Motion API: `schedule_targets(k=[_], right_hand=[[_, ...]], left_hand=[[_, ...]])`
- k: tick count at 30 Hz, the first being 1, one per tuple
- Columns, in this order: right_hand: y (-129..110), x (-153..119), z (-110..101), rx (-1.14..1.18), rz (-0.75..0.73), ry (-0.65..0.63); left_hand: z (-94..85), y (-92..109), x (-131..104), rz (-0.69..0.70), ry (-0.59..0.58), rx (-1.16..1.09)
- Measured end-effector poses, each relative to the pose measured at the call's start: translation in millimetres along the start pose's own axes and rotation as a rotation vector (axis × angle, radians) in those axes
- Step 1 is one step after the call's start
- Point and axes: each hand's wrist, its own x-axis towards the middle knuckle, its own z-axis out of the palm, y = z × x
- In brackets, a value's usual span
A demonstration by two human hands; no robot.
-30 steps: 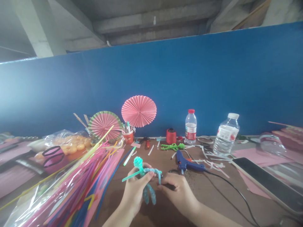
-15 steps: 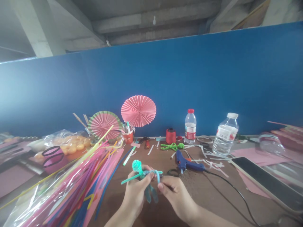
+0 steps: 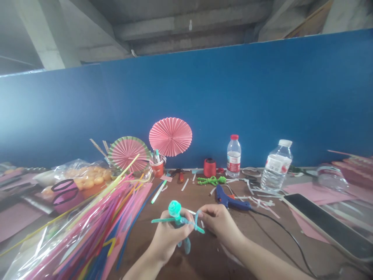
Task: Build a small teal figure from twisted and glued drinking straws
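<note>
A small teal figure of pipe cleaners has a coiled round head, two arms sticking out sideways and two blue-grey legs below. My left hand is closed around its middle, thumb on the near side. Between the thumb and fingers of my right hand is pinched the end of a light blue pipe cleaner, which curves up and wraps around the figure's right arm. Just beyond my right hand lies a blue hot glue gun, with its cord running to the right.
Bundled coloured pipe cleaners in clear plastic lie at the left. Pink paper fans and a pen cup stand at the back, with red thread and water bottles further right. A phone rests on pink paper.
My right hand has moved up and slightly right, bringing the light blue pipe cleaner's end over the arm. The figure has turned a little, its right arm now slanting down.
</note>
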Motion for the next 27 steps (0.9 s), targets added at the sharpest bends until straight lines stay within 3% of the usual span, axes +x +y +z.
schedule_targets(k=[3, 6, 11, 15, 20, 24, 27], right_hand=[[-9, -10, 1, -0.065, -0.098, 0.102], [-16, -22, 3, -0.245, -0.289, 0.147], [-13, -30, 9, -0.458, -0.498, 0.023], [-3, -22, 14, -0.406, -0.403, -0.055], [5, -5, 8, -0.256, -0.141, 0.053], [-1, -1, 3, -0.072, -0.044, 0.173], [-7, -8, 2, -0.055, -0.080, 0.238]], left_hand=[[-0.5, -1, 3, 0.002, 0.126, 0.130], [1.5, -4, 4, 0.015, 0.248, 0.107], [4.5, -10, 5, 0.003, 0.351, -0.074], [-0.3, -16, 3, -0.053, 0.279, -0.244], [-0.4, -8, -1, -0.054, 0.084, -0.302], [2.0, 1, 2, -0.028, 0.155, -0.076], [1.2, 4, 4, 0.006, 0.216, 0.161]])
